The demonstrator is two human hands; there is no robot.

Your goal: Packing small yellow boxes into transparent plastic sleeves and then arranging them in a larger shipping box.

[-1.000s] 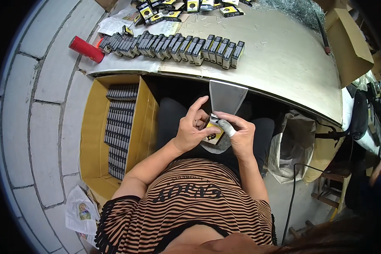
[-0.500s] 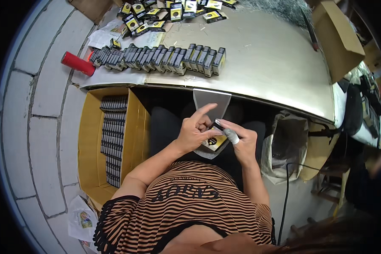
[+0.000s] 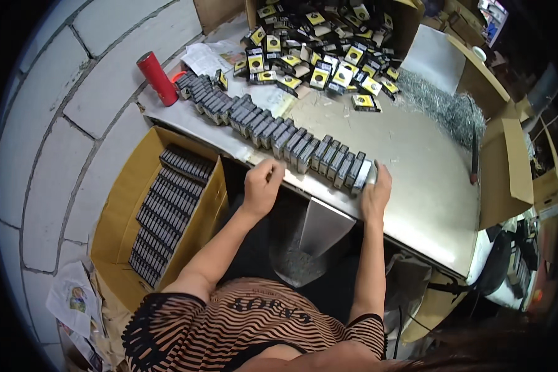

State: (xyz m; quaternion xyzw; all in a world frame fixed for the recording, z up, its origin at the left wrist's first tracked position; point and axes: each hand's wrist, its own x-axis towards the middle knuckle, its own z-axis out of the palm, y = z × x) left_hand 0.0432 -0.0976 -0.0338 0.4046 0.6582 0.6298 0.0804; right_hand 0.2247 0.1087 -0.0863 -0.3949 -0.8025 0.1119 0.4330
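A long row of small black-and-yellow boxes (image 3: 273, 130) stands upright on the table, packed side by side. At its right end my right hand (image 3: 377, 191) grips the last small box (image 3: 362, 176), whose pale narrow side faces up. My left hand (image 3: 262, 188) is curled closed over the table's front edge, close to the middle of the row, and nothing shows in its fingers. Below the edge, a grey translucent sheet (image 3: 325, 228) leans over my lap, beside a scoop-like tray (image 3: 296, 265) with bits in it.
Many loose boxes (image 3: 319, 75) are heaped at the back of the table. A red cylinder (image 3: 157, 79) stands at the left. Beside my left arm, a large carton (image 3: 115, 232) holds packed rows. Shiny shredded strands (image 3: 443, 111) and an open carton (image 3: 507, 164) lie right.
My hands have moved up from my lap to the table. The small box is now at the row's right end, in my right hand. The view has shifted, showing more of the heap.
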